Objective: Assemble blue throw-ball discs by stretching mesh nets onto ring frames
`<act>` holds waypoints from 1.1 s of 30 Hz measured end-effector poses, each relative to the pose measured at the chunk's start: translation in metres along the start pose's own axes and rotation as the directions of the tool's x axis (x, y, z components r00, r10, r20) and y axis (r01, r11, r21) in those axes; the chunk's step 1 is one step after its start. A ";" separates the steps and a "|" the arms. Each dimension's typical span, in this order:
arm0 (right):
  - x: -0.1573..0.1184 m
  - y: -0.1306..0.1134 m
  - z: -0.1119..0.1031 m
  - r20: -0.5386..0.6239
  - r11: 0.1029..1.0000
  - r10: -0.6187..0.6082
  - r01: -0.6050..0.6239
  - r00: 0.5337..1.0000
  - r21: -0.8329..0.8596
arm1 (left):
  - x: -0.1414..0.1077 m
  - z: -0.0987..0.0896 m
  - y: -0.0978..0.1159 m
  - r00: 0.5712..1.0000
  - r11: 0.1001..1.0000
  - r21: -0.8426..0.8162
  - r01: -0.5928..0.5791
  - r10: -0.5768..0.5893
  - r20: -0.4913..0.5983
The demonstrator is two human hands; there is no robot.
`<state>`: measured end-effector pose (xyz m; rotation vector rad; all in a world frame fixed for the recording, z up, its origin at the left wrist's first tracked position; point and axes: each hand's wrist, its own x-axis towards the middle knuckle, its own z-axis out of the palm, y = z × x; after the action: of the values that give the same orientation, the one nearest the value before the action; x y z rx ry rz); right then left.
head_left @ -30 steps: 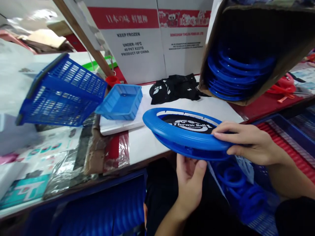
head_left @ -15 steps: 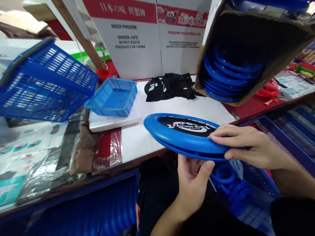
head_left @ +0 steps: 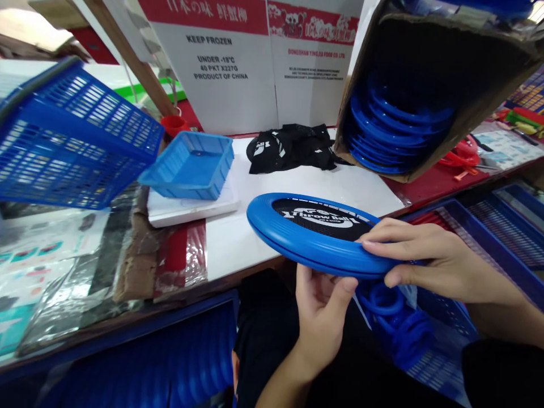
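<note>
A round blue plastic throw-and-catch disc (head_left: 293, 243) is held tilted over the front edge of the table. Its black mesh centre carries white "Throw Ball" lettering, and a thin dark seam runs along the rim. From below, my left hand (head_left: 321, 317) supports the disc, the thumb near the rim and the other fingers partly hidden underneath. My right hand (head_left: 429, 258) grips the right side of the rim, fingers on top and thumb at the edge. Black printed mesh pieces (head_left: 293, 148) lie in a pile on the white tabletop (head_left: 238, 243) behind the disc.
An open carton (head_left: 476, 107) of stacked blue rings stands at the back right. To the left are a shallow blue tray (head_left: 208, 192) and a blue basket (head_left: 80, 136). Blue rings (head_left: 403, 328) lie in a crate below my right hand. A white carton (head_left: 221, 102) stands behind.
The gap between the disc's upper and lower rims has narrowed to a thin seam. My left hand has shifted slightly left beneath it, and both hands keep their hold.
</note>
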<state>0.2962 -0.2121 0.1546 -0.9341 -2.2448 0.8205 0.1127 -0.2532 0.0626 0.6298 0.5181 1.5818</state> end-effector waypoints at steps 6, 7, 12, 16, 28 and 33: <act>0.001 -0.004 -0.001 0.004 0.998 0.050 -0.050 0.999 0.042 | -0.004 0.001 -0.001 0.999 0.999 0.013 0.045 -0.045 0.008; 0.001 -0.004 -0.001 0.010 0.998 0.049 -0.049 0.999 0.042 | -0.005 0.002 -0.001 0.999 0.999 0.009 0.043 -0.043 -0.001; -0.001 -0.003 -0.003 0.023 0.998 0.040 -0.041 0.999 0.043 | -0.008 0.002 -0.005 0.999 0.999 0.020 0.045 -0.045 -0.009; -0.005 0.000 -0.005 0.040 0.998 0.038 -0.040 0.998 0.044 | -0.008 0.002 -0.006 0.999 0.999 0.001 0.045 -0.045 0.002; -0.013 0.009 -0.005 0.054 0.999 -0.034 0.034 0.998 0.017 | -0.013 0.003 -0.006 0.995 0.995 -0.032 0.097 -0.095 0.042; -0.010 0.008 -0.007 0.075 0.998 -0.030 0.027 0.997 0.050 | -0.013 0.001 -0.007 0.993 0.994 -0.017 0.107 -0.105 0.055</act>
<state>0.3100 -0.2127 0.1505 -0.8596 -2.2865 0.9074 0.1198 -0.2658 0.0575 0.6188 0.4873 1.4642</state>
